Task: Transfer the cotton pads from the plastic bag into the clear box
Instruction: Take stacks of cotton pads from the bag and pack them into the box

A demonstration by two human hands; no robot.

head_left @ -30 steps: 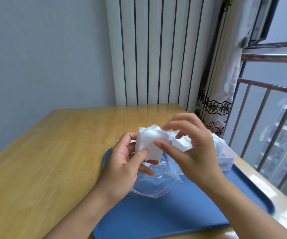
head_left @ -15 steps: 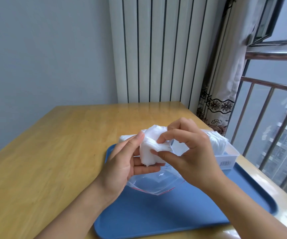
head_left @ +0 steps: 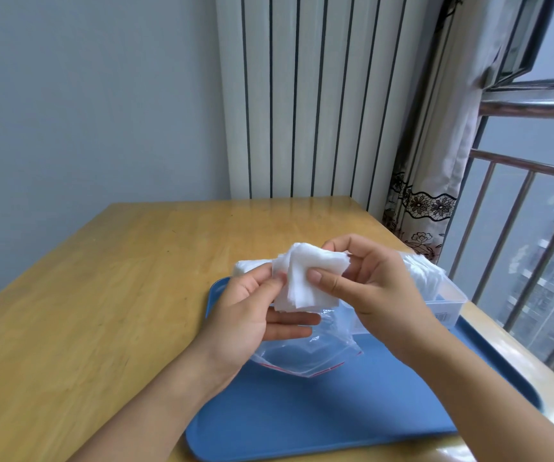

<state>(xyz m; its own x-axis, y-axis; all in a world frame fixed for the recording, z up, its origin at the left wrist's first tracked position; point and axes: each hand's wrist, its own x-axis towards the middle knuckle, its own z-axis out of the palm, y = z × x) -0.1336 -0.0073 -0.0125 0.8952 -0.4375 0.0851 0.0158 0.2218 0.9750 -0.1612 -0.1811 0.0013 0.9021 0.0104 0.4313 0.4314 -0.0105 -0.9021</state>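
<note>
Item: pads (head_left: pixel 305 278), 1 white stack of thin cut squares, edges fanned and uneven, held above the tray (head_left: pixel 302 411) in front of the box (head_left: pixel 449 303). Holders: 2 hands, close together on the same stack. Right hand (head_left: pixel 372 295) pinches it, thumb on the near face, fingers curled behind the far edge. Left hand (head_left: pixel 252 315) pinches the stack's left edge with the thumb; its lower fingers lie out straight under the stack, over the bag (head_left: pixel 305 355). Bag: clear zip type, red seal line, slack and apparently empty, hanging beneath the left hand down to the tray. Box: clear plastic, at the tray's far right, already carrying a row of pads; more white pads show behind the left hand. Handling, by judgement: very light, soft, compressible; loose sheets likely to slide apart or shed if gripped at 1 corner. Best hold: across both flat faces near mid-stack, squeezed gently, lower edge supported. Support: wooden table (head_left: pixel 102 295).
</note>
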